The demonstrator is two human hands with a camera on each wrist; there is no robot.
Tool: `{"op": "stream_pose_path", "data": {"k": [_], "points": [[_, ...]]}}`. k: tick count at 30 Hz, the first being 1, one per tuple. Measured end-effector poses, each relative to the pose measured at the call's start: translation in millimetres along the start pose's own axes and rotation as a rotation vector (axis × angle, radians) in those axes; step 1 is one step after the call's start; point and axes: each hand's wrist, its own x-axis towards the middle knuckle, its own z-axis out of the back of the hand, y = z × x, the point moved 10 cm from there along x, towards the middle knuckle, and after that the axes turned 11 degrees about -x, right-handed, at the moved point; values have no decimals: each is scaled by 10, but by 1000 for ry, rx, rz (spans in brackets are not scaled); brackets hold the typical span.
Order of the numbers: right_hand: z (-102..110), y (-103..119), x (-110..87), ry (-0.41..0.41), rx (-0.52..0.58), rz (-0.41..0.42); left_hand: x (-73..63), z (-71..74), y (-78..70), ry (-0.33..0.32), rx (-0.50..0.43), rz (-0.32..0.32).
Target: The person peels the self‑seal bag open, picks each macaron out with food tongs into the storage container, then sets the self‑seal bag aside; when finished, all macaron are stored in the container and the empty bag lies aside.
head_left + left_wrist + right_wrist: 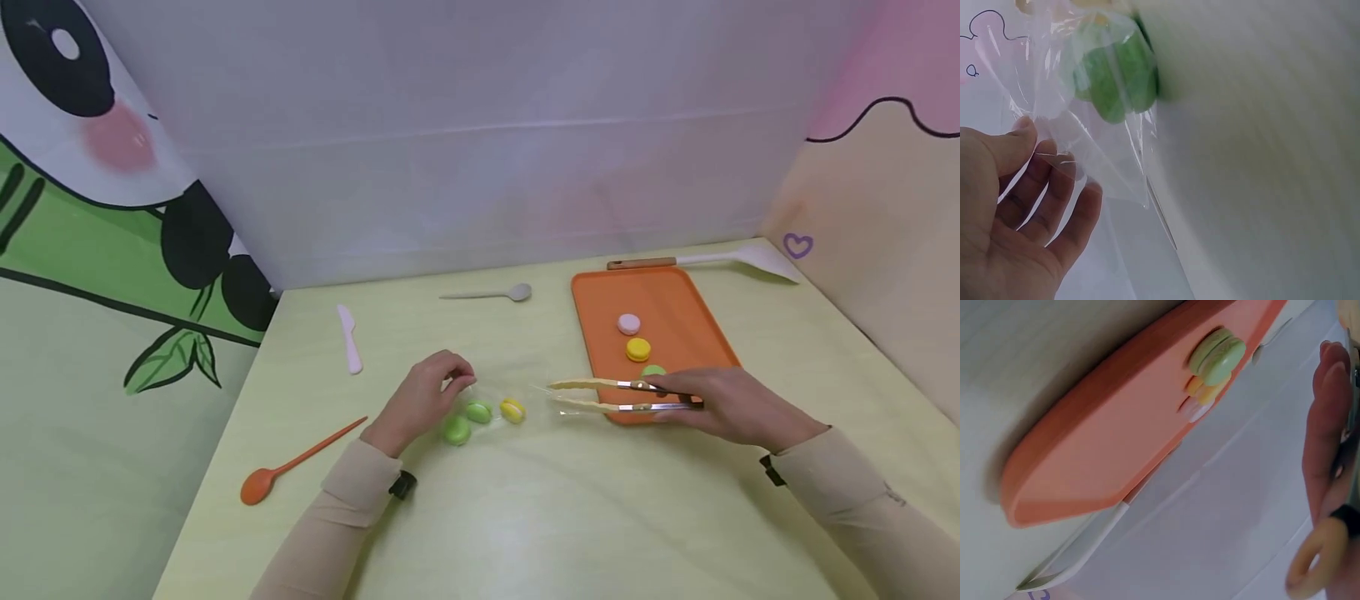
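Observation:
My left hand [429, 396] pinches one end of a clear plastic bag [1097, 153] between thumb and fingers. Inside the bag, low over the table, lie two green macarons [456, 430] and a yellow macaron [513, 410]. My right hand [731, 408] grips tongs [660, 407] with metal arms and pale yellow tips, spread apart and holding nothing. Those tips overlap the bag's right end in the head view. Beneath the tongs lies an orange tray [600, 317] bearing a pink macaron [628, 324], a yellow one [638, 349] and a green one [1217, 356], partly hidden by the tongs in the head view.
Behind the tray lies a white spatula [750, 257] with a wooden handle. A grey spoon [519, 292] is at the back middle, a pale pink knife [348, 340] at the back left. An orange spoon [258, 485] lies left of my left arm. Fabric walls border the table.

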Motion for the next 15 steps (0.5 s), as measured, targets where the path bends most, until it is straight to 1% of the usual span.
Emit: {"op": "stream_pose_path", "data": {"k": [4,11,13,15], "points": [[102,82,24,-28,-3,41,10,-5,-16,1,12,-9],[288,205,-18,-80,-49,112,23,-11,-45,-2,26,-39],[313,209,-11,-84,-70,115,21,-12,-54,-2,25,-46],[283,193,25,-56,-86,108,15,-12,-53,-3,23,-44]]}}
